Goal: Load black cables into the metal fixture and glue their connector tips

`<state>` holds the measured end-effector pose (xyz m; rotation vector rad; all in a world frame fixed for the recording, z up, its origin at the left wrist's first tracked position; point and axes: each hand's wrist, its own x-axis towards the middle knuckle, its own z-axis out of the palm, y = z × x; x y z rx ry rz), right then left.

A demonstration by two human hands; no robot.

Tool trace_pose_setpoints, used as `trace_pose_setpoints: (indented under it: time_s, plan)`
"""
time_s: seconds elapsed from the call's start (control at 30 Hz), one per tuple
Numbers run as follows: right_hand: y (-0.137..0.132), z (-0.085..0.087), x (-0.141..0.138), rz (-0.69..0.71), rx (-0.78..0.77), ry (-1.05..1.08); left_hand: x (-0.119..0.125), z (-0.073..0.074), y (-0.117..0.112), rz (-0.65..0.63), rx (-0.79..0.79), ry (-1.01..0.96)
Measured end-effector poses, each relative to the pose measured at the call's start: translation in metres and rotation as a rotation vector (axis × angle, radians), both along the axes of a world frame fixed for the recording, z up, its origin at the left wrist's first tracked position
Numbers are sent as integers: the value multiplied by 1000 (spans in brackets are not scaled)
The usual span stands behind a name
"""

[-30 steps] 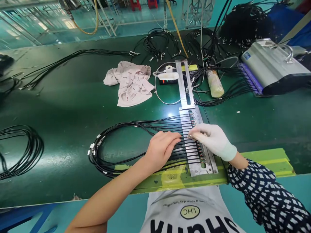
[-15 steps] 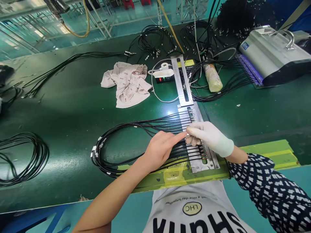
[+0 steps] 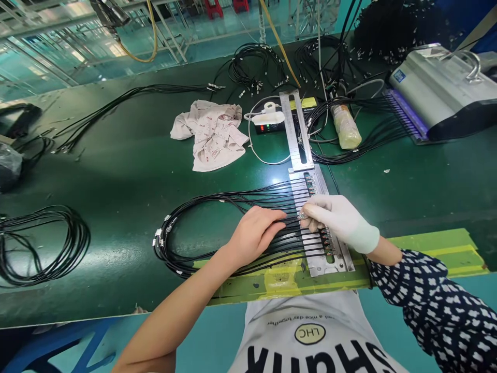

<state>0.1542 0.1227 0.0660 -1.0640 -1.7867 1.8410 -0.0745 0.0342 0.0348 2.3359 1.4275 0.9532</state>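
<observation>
A slotted metal fixture plate (image 3: 315, 265) lies before me, with black cables (image 3: 209, 198) laid side by side across it and their metal ends in a row. To its left the cables loop round in a coil with white tags. My bare left hand (image 3: 254, 233) is closed, thumb and forefinger pinching one black cable just left of the plate. My right hand (image 3: 330, 215), in a white glove, is closed over the plate's middle. Its fingertips grip that cable's small metal connector (image 3: 301, 216). The gloved hand hides part of the connector row.
A crumpled cloth (image 3: 212, 134) and a white plug on a power unit (image 3: 267, 122) lie behind. A second slotted metal bar (image 3: 292, 132) adjoins the plate. A silver machine (image 3: 438, 88) stands right, cables under it. Another cable coil (image 3: 77, 243) lies left.
My left hand has drawn back slightly left from the right fingertips, its pointing forefinger now pinching the cable with the thumb. My right hand stays over the plate. The view has shifted slightly.
</observation>
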Motion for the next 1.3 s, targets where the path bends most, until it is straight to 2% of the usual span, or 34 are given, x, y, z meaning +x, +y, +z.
trace_pose_setpoints:
  time_s: [0.07, 0.17, 0.27, 0.37, 0.47, 0.57, 0.7, 0.8, 0.87, 0.97, 1.07, 1.13, 1.2, 1.3]
  plan:
    - [0, 3, 2, -34, 56, -22, -18, -4, 4, 10, -68, 104]
    - [1, 4, 4, -103, 128, -50, -61, -12, 13, 98, -175, 211]
    - [5, 4, 2, -162, 153, -53, -106, -19, 23, 209, -231, 202]
    - [8, 6, -4, -194, 181, -32, -137, -17, 31, 265, -253, 152]
    - [11, 9, -5, -183, 197, 48, -157, -12, 37, 359, -242, 40]
    - [18, 5, 7, -202, 234, 50, -180, -11, 38, 569, -183, -142]
    - [33, -11, 39, -289, 263, -59, -214, -27, 35, 843, -199, -443]
    - [40, -21, 63, -329, 233, -101, -226, -40, 35, 924, -272, -646]
    - [40, -24, 72, -322, 207, -134, -225, -42, 36, 917, -298, -749]
    - [35, -31, 76, -245, 256, -237, -211, -28, 39, 836, -285, -839]
    - [27, -47, 71, -129, 457, -391, -195, -3, 37, 724, -230, -854]
    - [22, -61, 66, -48, 635, -443, -193, 16, 33, 647, -172, -848]
    - [19, -75, 63, 26, 820, -454, -200, 32, 27, 625, -99, -857]
    - [18, -90, 64, 86, 999, -460, -226, 49, 17, 704, -9, -884]
